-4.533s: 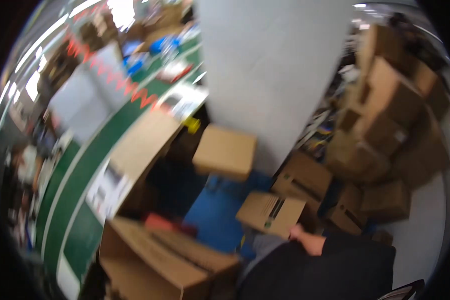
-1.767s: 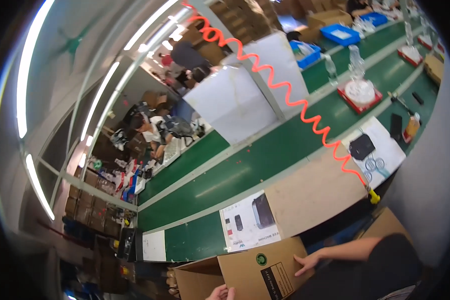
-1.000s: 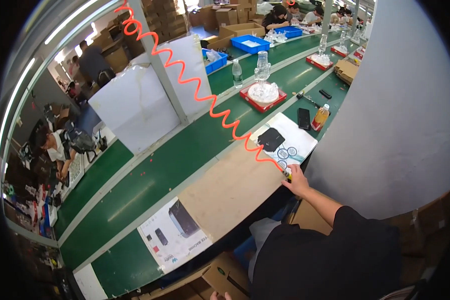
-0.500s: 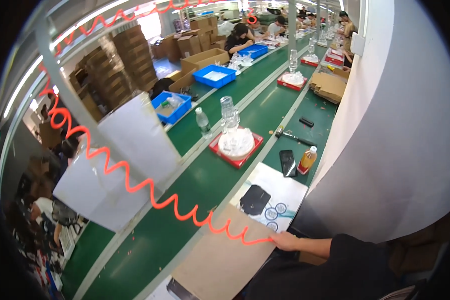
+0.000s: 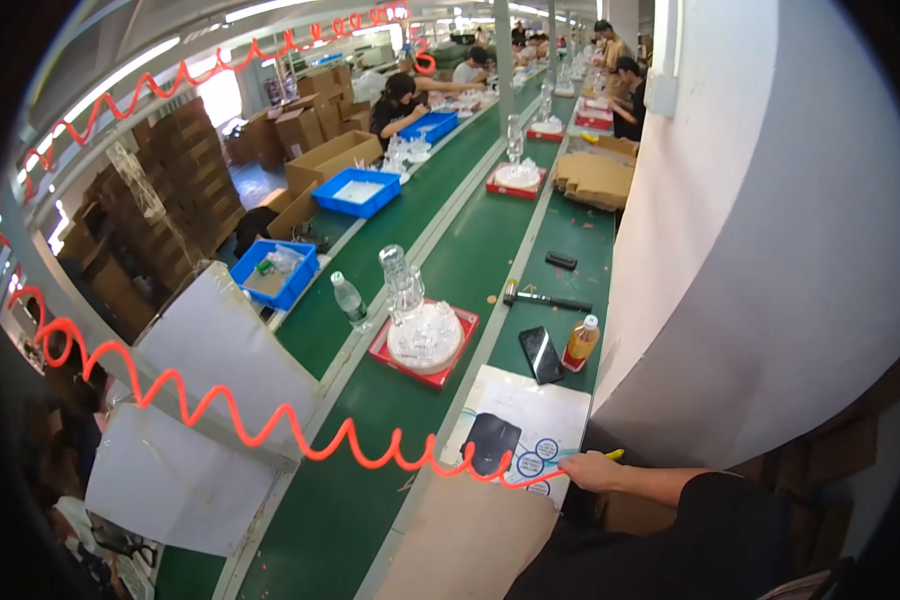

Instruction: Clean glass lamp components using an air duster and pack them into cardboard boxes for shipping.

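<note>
My right hand [image 5: 588, 470] reaches from the lower right in a black sleeve and is closed around a small yellow-tipped tool [image 5: 611, 455]. The tool hangs at the end of a red coiled cord [image 5: 270, 425] that runs off to the left and up. The hand rests at the near edge of a white sheet [image 5: 545, 405] with round stickers, beside a black pouch [image 5: 490, 441]. My left hand is out of sight.
A green conveyor table [image 5: 470, 250] carries a red tray of glass pieces [image 5: 425, 340], a water bottle [image 5: 348, 298], a phone [image 5: 542, 353], an orange drink bottle [image 5: 580, 342] and a mallet [image 5: 540, 297]. A white pillar [image 5: 770, 250] stands right. Other people work at the far end [image 5: 405, 100].
My view has swung from cardboard boxes on the floor up to the conveyor table. My right hand left the box, reached to the cord's end and now holds the tool there.
</note>
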Demonstrator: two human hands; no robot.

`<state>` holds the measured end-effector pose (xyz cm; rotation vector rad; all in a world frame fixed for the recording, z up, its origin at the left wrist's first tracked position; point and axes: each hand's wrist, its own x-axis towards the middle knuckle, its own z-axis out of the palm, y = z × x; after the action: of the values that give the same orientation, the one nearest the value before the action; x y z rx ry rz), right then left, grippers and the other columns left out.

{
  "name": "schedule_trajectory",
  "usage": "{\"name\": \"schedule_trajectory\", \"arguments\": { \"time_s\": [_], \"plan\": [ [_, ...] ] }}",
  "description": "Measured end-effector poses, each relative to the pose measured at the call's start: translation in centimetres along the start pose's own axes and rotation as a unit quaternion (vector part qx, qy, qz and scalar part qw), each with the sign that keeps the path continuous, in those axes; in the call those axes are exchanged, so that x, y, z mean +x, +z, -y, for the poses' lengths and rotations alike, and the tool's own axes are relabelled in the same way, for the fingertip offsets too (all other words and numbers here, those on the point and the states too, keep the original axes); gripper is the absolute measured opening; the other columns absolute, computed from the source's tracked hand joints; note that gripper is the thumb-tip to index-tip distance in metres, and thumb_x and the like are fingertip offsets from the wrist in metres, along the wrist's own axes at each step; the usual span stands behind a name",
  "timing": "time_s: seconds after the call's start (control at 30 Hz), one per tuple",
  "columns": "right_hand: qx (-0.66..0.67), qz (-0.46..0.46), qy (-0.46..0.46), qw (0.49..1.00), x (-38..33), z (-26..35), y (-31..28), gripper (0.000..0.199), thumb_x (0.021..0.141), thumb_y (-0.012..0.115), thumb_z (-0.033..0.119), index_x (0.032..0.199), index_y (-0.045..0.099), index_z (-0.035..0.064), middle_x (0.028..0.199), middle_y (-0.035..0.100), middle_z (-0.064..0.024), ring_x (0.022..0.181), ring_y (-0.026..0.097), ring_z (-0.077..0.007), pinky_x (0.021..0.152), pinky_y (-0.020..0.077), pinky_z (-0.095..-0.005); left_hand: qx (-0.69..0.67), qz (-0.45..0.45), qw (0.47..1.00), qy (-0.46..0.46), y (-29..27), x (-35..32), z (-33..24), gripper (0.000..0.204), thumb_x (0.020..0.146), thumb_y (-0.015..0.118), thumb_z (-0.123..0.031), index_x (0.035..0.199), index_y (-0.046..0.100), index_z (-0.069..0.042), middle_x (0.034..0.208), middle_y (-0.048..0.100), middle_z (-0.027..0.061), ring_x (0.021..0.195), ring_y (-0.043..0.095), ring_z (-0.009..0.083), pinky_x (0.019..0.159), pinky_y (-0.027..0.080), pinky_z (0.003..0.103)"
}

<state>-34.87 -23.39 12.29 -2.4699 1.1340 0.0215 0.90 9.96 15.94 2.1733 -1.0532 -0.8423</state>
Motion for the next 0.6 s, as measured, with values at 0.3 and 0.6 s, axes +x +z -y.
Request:
{"name": "schedule_trajectory", "arguments": {
  "time_s": [0.3,0.6],
  "plan": [
    [0.294,-0.004,-0.108,0.950,3.2,16.1,-8.9,0.015,0.091,0.057,0.017,0.101,0.057,0.0057,0.082,0.062,-0.0109,0.076,0.062,-0.0297,0.068,0.0488,-0.0375,-0.055,0.045,0.986,0.148,-3.1,2.4,-3.7,0.046,0.082,0.070,-0.011,0.125,0.054,-0.001,0.120,0.058,0.0178,0.110,0.056,0.0257,0.092,0.045,0.035],
    [0.310,0.006,-0.422,0.852,7.6,30.0,-7.1,0.023,0.085,0.067,0.020,0.101,0.061,0.0044,0.123,0.050,-0.0192,0.106,0.055,-0.0303,0.088,0.0453,-0.0396,-0.205,-0.028,0.965,0.159,0.5,6.7,-7.8,0.039,0.085,0.062,0.001,0.121,0.047,0.001,0.106,0.058,0.0111,0.099,0.054,0.0213,0.093,0.044,0.034]
  ]
}}
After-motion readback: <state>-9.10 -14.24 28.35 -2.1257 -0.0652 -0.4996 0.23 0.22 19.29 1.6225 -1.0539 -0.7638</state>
